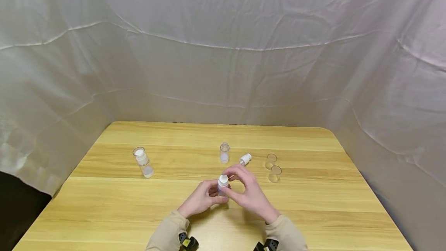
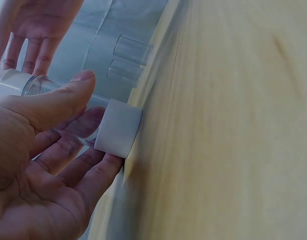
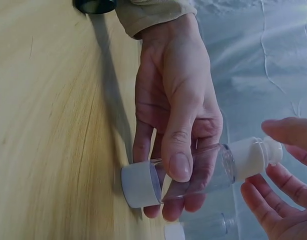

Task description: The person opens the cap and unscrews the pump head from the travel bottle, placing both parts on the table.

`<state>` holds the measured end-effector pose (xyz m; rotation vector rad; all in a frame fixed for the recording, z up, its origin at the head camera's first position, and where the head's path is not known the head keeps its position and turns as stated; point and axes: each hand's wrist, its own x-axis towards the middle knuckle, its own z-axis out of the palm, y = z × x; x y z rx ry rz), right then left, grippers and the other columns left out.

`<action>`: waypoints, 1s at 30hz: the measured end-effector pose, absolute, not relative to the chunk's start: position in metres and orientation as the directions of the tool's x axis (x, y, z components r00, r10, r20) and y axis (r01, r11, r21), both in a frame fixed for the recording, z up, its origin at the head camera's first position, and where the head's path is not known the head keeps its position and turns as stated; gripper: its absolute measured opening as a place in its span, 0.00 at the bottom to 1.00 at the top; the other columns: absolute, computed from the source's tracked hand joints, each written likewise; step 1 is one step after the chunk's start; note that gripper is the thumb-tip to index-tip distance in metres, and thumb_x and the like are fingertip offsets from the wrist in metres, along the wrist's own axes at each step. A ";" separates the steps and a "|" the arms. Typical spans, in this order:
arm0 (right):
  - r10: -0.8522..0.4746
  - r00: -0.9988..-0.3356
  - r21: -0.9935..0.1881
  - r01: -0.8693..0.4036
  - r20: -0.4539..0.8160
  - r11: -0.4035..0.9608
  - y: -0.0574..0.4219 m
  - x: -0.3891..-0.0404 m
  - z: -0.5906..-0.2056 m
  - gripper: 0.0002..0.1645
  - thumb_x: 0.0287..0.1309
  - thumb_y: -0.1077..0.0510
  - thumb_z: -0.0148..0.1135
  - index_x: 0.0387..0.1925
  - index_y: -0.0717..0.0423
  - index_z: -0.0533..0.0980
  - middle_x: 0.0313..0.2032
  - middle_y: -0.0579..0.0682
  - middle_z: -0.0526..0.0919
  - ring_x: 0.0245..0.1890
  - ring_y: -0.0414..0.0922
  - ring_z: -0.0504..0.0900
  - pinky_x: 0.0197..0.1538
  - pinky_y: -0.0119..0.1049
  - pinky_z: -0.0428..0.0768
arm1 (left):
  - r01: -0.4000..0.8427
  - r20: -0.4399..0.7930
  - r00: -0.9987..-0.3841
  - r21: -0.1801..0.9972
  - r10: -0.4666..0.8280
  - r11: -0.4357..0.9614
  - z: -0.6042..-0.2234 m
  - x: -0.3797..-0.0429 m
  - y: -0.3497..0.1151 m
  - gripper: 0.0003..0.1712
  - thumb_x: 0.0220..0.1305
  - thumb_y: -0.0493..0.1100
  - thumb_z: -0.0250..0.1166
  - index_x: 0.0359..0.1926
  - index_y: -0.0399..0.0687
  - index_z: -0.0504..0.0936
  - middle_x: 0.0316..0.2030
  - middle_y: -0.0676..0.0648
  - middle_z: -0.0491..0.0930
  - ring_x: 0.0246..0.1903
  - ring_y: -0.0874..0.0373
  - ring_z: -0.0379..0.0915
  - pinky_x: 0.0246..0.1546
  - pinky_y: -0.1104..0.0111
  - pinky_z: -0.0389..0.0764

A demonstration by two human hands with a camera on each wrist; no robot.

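In the head view, my left hand (image 1: 203, 198) grips a small clear pump bottle (image 1: 222, 192) upright, near the front middle of the table. The left wrist view shows my thumb and fingers around its clear body, above a wide white base (image 2: 118, 129) on or just over the wood. My right hand (image 1: 249, 193) pinches the bottle's white pump head (image 3: 251, 157) between thumb and fingers. Behind it, a clear bottle without a pump (image 1: 224, 154) stands upright, and a loose white pump head (image 1: 245, 159) lies beside that one.
Two clear caps (image 1: 271, 161) stand to the right of the loose pump head. Over at the left is another pump bottle (image 1: 143, 162), with its white pump and clear cap on. Pale fabric (image 1: 223, 69) hangs behind and around the wooden table (image 1: 104, 212).
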<state>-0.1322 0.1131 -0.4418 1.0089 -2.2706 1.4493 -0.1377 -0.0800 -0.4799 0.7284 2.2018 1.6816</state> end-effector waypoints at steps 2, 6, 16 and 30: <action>-0.411 -0.730 -0.689 -0.670 0.546 0.275 0.112 -0.132 -0.441 0.20 0.54 0.65 0.73 0.49 0.54 0.78 0.46 0.50 0.83 0.46 0.42 0.81 0.50 0.36 0.88 | 0.224 0.082 -0.835 0.954 0.544 0.200 -0.481 -0.138 -0.080 0.22 0.64 0.36 0.69 0.57 0.30 0.78 0.55 0.33 0.82 0.58 0.39 0.79 0.64 0.58 0.80; -0.411 -0.750 -0.692 -0.650 0.518 0.315 0.109 -0.130 -0.438 0.20 0.53 0.66 0.73 0.48 0.55 0.79 0.45 0.50 0.83 0.45 0.44 0.81 0.50 0.36 0.87 | 0.217 0.077 -0.835 0.956 0.545 0.198 -0.482 -0.138 -0.080 0.23 0.63 0.36 0.69 0.58 0.30 0.78 0.56 0.32 0.82 0.59 0.38 0.79 0.65 0.55 0.79; -0.419 -0.749 -0.639 -0.659 0.513 0.396 0.105 -0.130 -0.438 0.21 0.49 0.65 0.76 0.46 0.56 0.78 0.42 0.45 0.81 0.43 0.36 0.78 0.48 0.34 0.86 | 0.217 0.082 -0.831 0.958 0.550 0.185 -0.482 -0.138 -0.080 0.23 0.63 0.35 0.68 0.58 0.29 0.78 0.56 0.31 0.81 0.59 0.37 0.78 0.65 0.55 0.79; -0.424 -0.734 -0.643 -0.674 0.530 0.364 0.105 -0.130 -0.436 0.19 0.50 0.67 0.75 0.45 0.56 0.80 0.43 0.48 0.84 0.43 0.44 0.83 0.49 0.37 0.88 | 0.238 0.090 -0.831 0.950 0.549 0.204 -0.485 -0.141 -0.080 0.20 0.63 0.36 0.69 0.54 0.33 0.80 0.52 0.36 0.83 0.56 0.44 0.81 0.63 0.66 0.81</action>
